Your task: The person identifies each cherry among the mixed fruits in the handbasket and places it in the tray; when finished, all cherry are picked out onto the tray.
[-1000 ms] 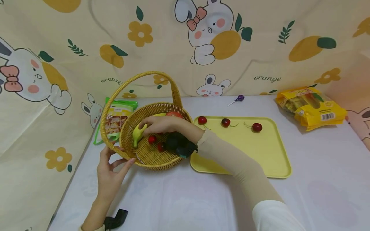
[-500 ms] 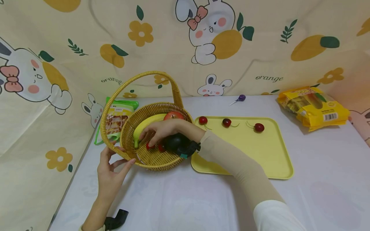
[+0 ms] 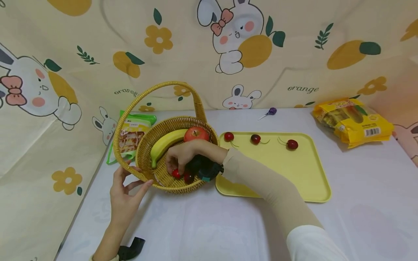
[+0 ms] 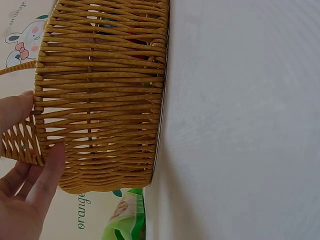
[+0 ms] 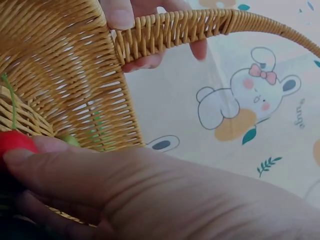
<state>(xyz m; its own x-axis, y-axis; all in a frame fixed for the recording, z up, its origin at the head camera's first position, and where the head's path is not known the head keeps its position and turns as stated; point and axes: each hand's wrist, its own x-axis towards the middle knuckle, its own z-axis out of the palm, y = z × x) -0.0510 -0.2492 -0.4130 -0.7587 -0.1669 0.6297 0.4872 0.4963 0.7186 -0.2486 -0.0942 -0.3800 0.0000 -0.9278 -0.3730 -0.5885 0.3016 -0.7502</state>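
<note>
A wicker basket [image 3: 173, 186] with a tall handle stands on the table. My left hand [image 3: 125, 195] grips its left rim at the foot of the handle; in the left wrist view the fingers sit around that woven edge. Inside the basket, my right hand [image 3: 183, 156] pinches a red cherry [image 3: 176, 174] between thumb and fingers, its green stem showing in the right wrist view. A darker cherry [image 3: 189, 177] lies beside it. Behind the hand are a banana [image 3: 166, 143] and a red round fruit [image 3: 196, 134]. A dark object under my right wrist is partly hidden.
Right of the basket lies a yellow tray [image 3: 277, 170] with three cherries [image 3: 255, 139] along its far side. A purple lollipop [image 3: 272, 111] is behind it. A yellow food packet [image 3: 354, 123] is at far right, a green packet [image 3: 130, 136] behind the basket's handle.
My right hand has moved from the banana toward the near side of the basket and taken hold of a red cherry. The left hand has stayed at the rim.
</note>
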